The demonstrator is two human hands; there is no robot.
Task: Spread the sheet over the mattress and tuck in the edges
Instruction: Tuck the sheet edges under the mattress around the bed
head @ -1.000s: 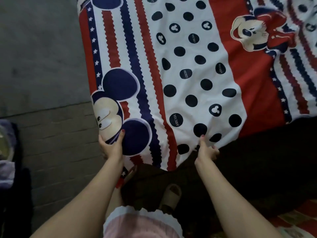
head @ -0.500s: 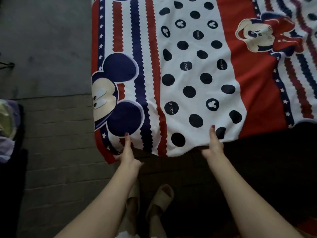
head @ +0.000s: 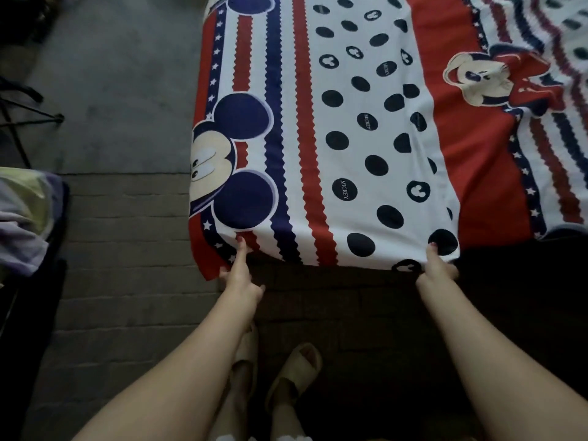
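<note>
A red, white and navy cartoon-print sheet [head: 366, 138] lies spread over the mattress, its near edge hanging free. It looks light, soft and limp, best held along the hem. The left hand [head: 240, 275] pinches the near-left corner; the right hand [head: 437, 268] grips the hem further right.
</note>
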